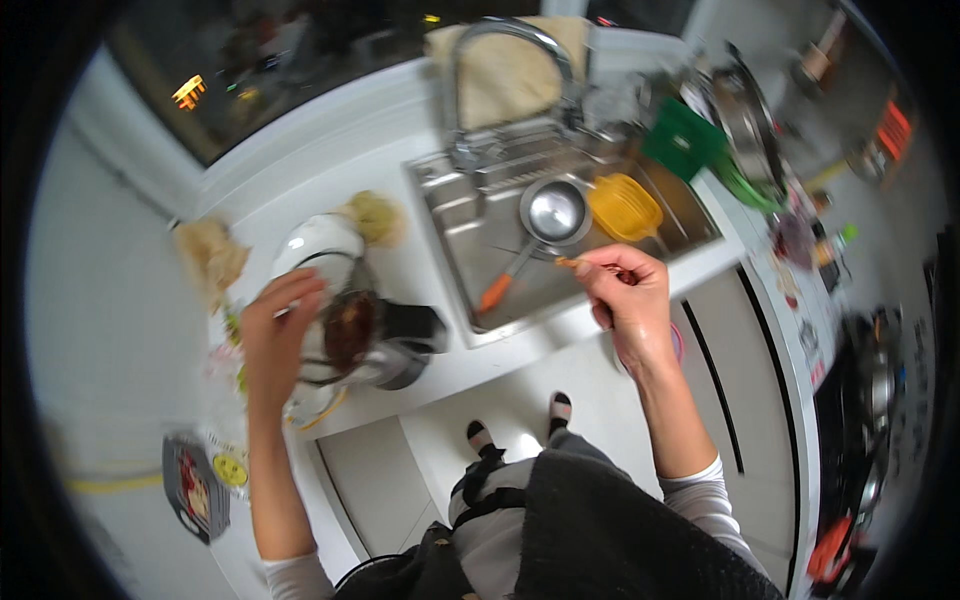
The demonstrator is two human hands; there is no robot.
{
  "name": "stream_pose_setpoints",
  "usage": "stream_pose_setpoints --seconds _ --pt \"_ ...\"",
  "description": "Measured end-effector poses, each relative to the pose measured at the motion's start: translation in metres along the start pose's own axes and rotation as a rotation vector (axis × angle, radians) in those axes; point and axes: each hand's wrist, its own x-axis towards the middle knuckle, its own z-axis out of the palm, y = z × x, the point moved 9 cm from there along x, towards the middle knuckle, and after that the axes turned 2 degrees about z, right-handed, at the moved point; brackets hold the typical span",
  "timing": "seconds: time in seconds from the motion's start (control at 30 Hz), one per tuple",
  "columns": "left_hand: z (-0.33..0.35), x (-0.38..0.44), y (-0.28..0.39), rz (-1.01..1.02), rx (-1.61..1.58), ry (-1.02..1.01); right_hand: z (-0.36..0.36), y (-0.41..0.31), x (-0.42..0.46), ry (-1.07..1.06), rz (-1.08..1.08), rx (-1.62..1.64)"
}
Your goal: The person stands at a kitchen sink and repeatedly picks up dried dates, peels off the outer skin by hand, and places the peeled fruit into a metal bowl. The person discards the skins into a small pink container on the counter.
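Observation:
My left hand (281, 322) is blurred, with its fingers curled over the left side of a clear jug (352, 277) with a black handle; whether it holds anything cannot be told. Dark reddish-brown pieces (351, 322) lie inside the jug, which stands by a white rounded appliance (319, 240). Over the front edge of the steel sink, my right hand (626, 300) is closed on small reddish-brown pieces (622, 274), one orange-brown tip sticking out between thumb and forefinger.
In the steel sink (465, 262) lie a metal ladle or small pan (555, 211) with an orange-tipped handle and a yellow basket (625, 207). A faucet (517, 30) arches behind. Right of it are a green board (684, 140) and stacked cookware. A stove (855, 420) stands far right.

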Motion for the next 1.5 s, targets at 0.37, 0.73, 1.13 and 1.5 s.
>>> stream_pose_setpoints --seconds 0.37,0.73,1.13,1.5 --pt "0.009 0.009 -0.050 -0.241 0.135 0.026 -0.444 0.169 -0.061 0.892 0.331 -0.741" --pt "0.009 0.005 -0.063 -0.391 0.306 0.108 -0.562 0.239 -0.001 0.886 0.365 -0.715" --pt "0.028 0.019 0.026 -0.208 0.131 0.090 -0.163 0.018 0.035 -0.400 0.286 0.754" --pt "0.030 0.018 0.115 0.201 -0.063 -0.286 0.145 -0.023 -0.016 -0.870 0.122 0.194"
